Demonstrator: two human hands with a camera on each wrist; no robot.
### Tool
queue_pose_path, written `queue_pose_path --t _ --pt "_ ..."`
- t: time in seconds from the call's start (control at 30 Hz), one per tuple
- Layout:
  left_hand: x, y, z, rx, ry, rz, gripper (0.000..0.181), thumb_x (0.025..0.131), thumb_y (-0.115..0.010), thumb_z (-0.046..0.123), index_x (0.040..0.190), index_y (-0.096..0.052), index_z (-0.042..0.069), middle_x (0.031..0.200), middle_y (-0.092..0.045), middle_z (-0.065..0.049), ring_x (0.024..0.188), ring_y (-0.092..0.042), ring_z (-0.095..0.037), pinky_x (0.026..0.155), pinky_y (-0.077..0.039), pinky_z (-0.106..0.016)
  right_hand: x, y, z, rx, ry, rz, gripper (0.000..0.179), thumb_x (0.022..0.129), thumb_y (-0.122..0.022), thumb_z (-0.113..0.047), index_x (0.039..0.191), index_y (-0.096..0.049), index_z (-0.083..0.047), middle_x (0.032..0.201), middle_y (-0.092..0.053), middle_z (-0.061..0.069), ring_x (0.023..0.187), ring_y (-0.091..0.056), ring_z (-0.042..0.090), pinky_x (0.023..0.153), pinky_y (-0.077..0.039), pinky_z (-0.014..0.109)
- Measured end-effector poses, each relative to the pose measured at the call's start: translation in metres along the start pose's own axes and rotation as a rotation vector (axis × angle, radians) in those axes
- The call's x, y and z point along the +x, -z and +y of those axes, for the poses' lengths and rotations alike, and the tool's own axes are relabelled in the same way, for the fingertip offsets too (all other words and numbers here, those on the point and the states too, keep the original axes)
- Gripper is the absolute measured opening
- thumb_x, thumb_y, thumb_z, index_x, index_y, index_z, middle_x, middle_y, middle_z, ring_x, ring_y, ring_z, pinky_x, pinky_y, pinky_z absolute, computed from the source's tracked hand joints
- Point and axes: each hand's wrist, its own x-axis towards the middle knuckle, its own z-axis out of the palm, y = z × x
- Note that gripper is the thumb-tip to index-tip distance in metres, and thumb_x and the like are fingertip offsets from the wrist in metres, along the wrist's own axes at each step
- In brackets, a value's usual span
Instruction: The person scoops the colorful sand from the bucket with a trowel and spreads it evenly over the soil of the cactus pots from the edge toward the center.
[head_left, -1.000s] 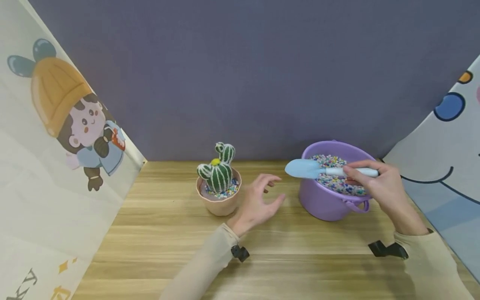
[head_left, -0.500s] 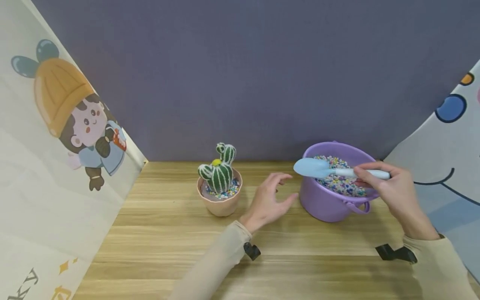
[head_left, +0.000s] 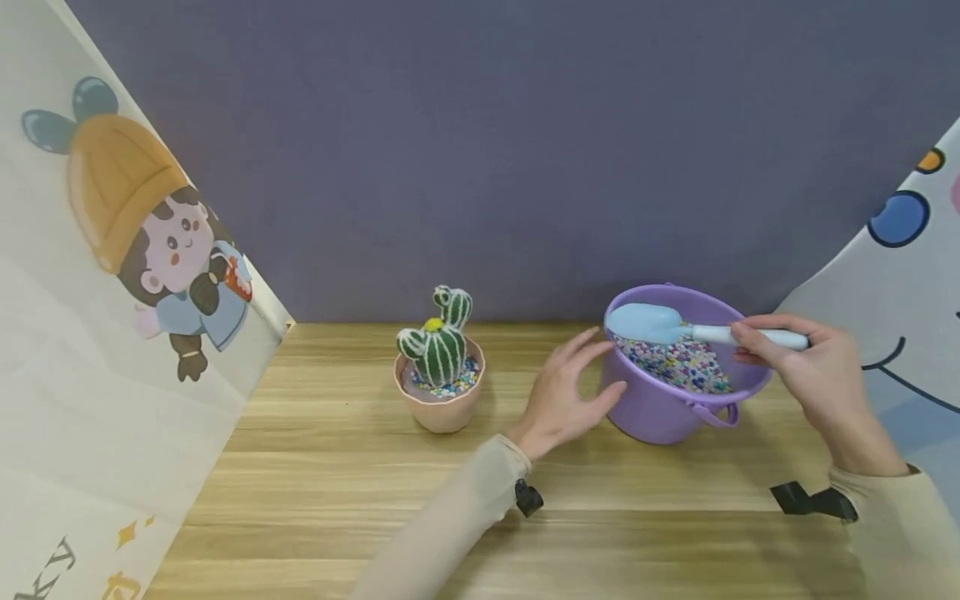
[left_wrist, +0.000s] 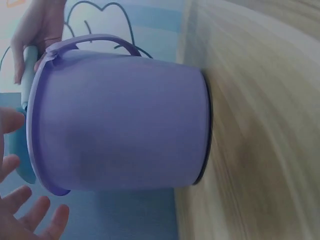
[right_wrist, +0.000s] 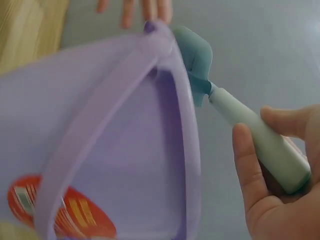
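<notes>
My right hand grips the pale handle of a light blue trowel. The trowel's blade is over the left part of a purple bucket, above its rim. Small multicoloured beads lie inside the bucket. Just left of the bucket, my left hand holds nothing, its fingers spread toward the bucket's wall; whether they touch it I cannot tell. In the left wrist view the bucket fills the middle. The right wrist view shows the trowel handle between thumb and fingers.
A knitted cactus stands in a peach pot on the wooden table, left of my left hand. A grey-blue wall closes off the back, with printed white panels on both sides.
My right hand has carried the trowel to the right, so its blade is now over the bucket. My left hand has moved right, up close to the bucket.
</notes>
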Motion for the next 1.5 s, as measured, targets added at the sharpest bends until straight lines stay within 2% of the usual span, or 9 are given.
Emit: queue_pose_path --t 0.1,0.23,0.33,0.43,0.63,0.9,1.13,1.27,1.5 --pt "0.007 -0.004 0.003 0.038 -0.027 -0.015 0.062 0.096 -0.072 0.047 0.153 -0.059 0.027 0.171 -0.041 0.003 0.154 -0.045 -0.024 0.121 -0.044 -0.056 0.005 0.007 0.0 -0.13 -0.009 -0.004 0.014 0.098 -0.079 -0.032 0.107 -0.083 -0.022 0.077 -0.078 -0.02 0.075 -0.072 -0.007 0.075 -0.046 0.006" --pt "0.012 -0.01 0.006 0.069 -0.029 -0.034 0.061 0.097 -0.071 0.05 0.151 -0.06 0.025 0.171 -0.042 0.005 0.152 -0.046 -0.022 0.121 -0.046 -0.051 0.011 0.017 0.0 -0.28 -0.031 -0.008 0.035 0.097 -0.077 -0.047 0.115 -0.081 -0.017 0.076 -0.077 -0.022 0.083 -0.062 -0.014 0.078 -0.037 0.018" --pt "0.014 -0.014 0.008 0.067 -0.021 -0.026 0.058 0.096 -0.071 0.05 0.148 -0.063 0.023 0.169 -0.044 0.004 0.152 -0.046 -0.022 0.121 -0.045 -0.048 0.014 0.022 0.001 -0.34 -0.044 -0.003 0.044 0.095 -0.077 -0.053 0.117 -0.081 -0.014 0.075 -0.076 -0.024 0.081 -0.061 -0.014 0.078 -0.036 0.02" --pt "0.015 -0.017 0.009 0.059 -0.007 -0.005 0.056 0.096 -0.072 0.051 0.143 -0.064 0.022 0.167 -0.045 0.003 0.152 -0.045 -0.021 0.121 -0.046 -0.048 0.017 0.023 0.004 -0.369 -0.024 -0.025 0.04 0.095 -0.079 -0.05 0.111 -0.082 -0.014 0.074 -0.075 -0.023 0.075 -0.062 -0.009 0.071 -0.039 0.02" --pt "0.014 -0.017 0.01 0.051 0.008 0.019 0.052 0.095 -0.075 0.051 0.138 -0.066 0.022 0.165 -0.048 0.002 0.151 -0.046 -0.02 0.121 -0.046 -0.046 0.024 0.017 0.012 -0.357 0.013 -0.108 0.027 0.096 -0.081 -0.039 0.104 -0.083 -0.013 0.073 -0.077 -0.018 0.072 -0.066 0.0 0.063 -0.046 0.02" --pt "0.012 -0.018 -0.001 0.048 -0.027 0.062 0.05 0.095 -0.077 0.047 0.137 -0.068 0.023 0.165 -0.049 0.004 0.148 -0.049 -0.017 0.121 -0.045 -0.041 0.029 0.006 0.029 -0.316 0.049 -0.049 0.031 0.095 -0.082 -0.039 0.111 -0.083 -0.012 0.089 -0.066 -0.036 0.08 -0.053 0.004 0.064 -0.043 0.024" --pt "0.013 -0.016 -0.004 0.066 -0.078 0.062 0.048 0.096 -0.077 0.047 0.137 -0.068 0.023 0.163 -0.051 0.002 0.147 -0.053 -0.017 0.122 -0.045 -0.04 0.026 0.001 0.047 -0.232 0.031 -0.032 0.032 0.096 -0.081 -0.037 0.113 -0.083 -0.011 0.093 -0.066 -0.045 0.1 -0.055 -0.013 0.08 -0.039 0.01" --pt "0.013 -0.015 -0.003 0.068 -0.084 0.047 0.048 0.097 -0.076 0.047 0.138 -0.067 0.023 0.163 -0.05 0.0 0.145 -0.056 -0.019 0.12 -0.048 -0.042 0.025 0.0 0.052 -0.213 0.018 -0.028 0.033 0.096 -0.081 -0.038 0.115 -0.082 -0.011 0.094 -0.066 -0.045 0.103 -0.053 -0.013 0.082 -0.037 0.011" --pt "0.013 -0.018 -0.003 0.024 -0.061 0.032 0.051 0.097 -0.077 0.045 0.14 -0.066 0.02 0.165 -0.048 -0.001 0.115 -0.074 -0.017 0.108 -0.055 -0.032 0.023 0.0 0.058 -0.208 -0.002 -0.027 0.034 0.096 -0.081 -0.039 0.118 -0.082 -0.013 0.096 -0.065 -0.046 0.104 -0.052 -0.013 0.085 -0.035 0.018"
